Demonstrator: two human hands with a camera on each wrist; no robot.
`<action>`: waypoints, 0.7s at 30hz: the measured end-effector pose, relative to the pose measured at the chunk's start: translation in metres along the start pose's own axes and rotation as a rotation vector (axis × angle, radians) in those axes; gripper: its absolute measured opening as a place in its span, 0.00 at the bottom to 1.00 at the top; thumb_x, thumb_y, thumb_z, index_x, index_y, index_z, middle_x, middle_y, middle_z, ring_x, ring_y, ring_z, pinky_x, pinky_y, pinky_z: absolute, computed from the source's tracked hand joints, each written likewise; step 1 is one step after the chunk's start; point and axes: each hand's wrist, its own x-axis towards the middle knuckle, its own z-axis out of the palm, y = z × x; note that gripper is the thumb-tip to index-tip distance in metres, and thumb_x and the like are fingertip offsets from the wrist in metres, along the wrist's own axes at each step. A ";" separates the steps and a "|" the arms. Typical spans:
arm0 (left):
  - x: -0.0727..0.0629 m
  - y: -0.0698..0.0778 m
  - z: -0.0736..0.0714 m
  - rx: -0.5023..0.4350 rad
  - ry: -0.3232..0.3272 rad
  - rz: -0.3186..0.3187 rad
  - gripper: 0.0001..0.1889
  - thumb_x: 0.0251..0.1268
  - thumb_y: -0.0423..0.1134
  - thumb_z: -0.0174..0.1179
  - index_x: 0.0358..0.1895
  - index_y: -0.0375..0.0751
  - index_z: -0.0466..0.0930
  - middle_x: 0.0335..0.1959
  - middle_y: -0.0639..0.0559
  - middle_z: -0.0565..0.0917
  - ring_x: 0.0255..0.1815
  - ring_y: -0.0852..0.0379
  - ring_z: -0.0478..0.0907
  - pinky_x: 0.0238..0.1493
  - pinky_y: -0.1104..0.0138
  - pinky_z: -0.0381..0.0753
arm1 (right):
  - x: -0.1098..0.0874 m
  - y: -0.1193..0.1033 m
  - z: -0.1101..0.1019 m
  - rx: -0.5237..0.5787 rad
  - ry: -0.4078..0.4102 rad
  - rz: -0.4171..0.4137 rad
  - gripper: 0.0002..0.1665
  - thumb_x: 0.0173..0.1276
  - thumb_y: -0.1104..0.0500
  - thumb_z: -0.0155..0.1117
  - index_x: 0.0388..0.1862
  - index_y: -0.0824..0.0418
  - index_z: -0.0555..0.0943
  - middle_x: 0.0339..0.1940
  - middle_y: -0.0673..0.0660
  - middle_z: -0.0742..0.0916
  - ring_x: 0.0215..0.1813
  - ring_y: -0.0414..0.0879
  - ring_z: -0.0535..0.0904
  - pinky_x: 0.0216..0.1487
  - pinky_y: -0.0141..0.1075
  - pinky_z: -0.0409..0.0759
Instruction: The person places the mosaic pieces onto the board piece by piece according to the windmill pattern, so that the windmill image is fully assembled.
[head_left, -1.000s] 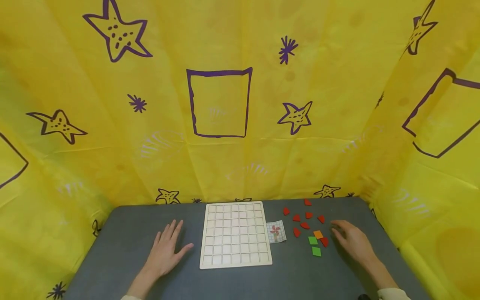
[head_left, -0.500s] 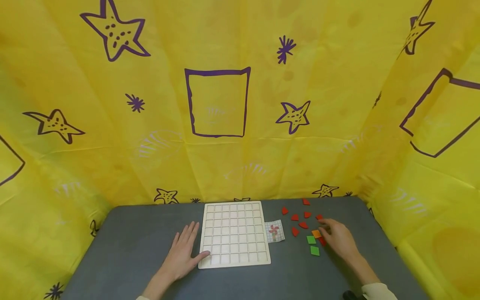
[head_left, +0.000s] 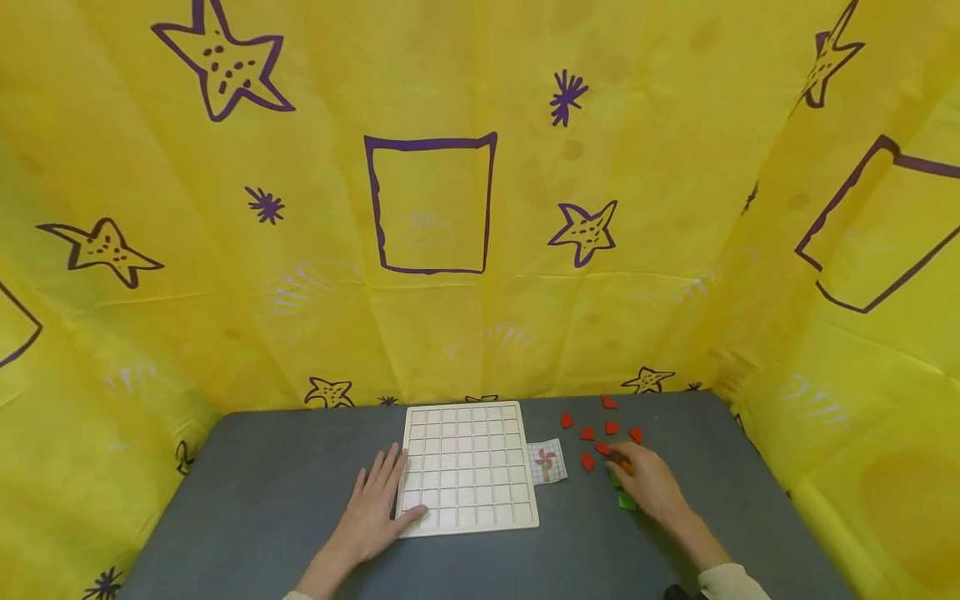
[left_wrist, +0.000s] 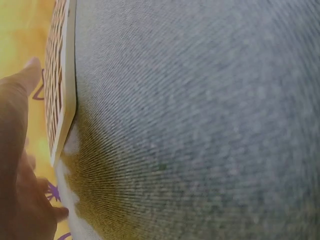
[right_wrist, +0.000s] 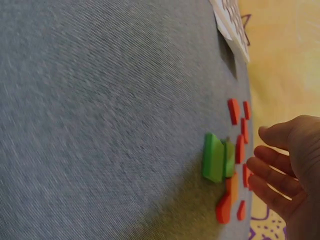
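Observation:
A pale wooden board (head_left: 472, 468) with a grid of square recesses lies on the grey table. My left hand (head_left: 372, 507) is at its left edge, fingers straight, thumb over the lower left corner. Over the coloured pieces hovers my right hand (head_left: 654, 483), loosely bent, with nothing visible between thumb and fingers (right_wrist: 272, 177). Beneath it are two green pieces (right_wrist: 214, 159), an orange piece (right_wrist: 233, 184) and a red piece (right_wrist: 224, 209), partly hidden in the head view. Several red, round-edged pieces (head_left: 588, 461) are scattered just beyond its fingertips.
A small printed card (head_left: 546, 462) with a red pinwheel pattern lies against the board's right side. Yellow cloth (head_left: 435, 350) with purple drawings hangs behind the table (head_left: 300, 450) and at both sides.
My left hand has moved right from the table to the board's edge. My right hand has moved left from beside the pieces to above them. The view has shifted slightly.

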 end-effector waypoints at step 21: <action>0.004 -0.004 0.011 0.040 -0.081 0.094 0.52 0.53 0.75 0.56 0.76 0.44 0.59 0.77 0.44 0.57 0.76 0.34 0.52 0.66 0.30 0.41 | 0.007 -0.018 0.032 -0.089 -0.093 -0.028 0.22 0.53 0.68 0.76 0.49 0.66 0.84 0.49 0.59 0.85 0.53 0.59 0.81 0.47 0.61 0.78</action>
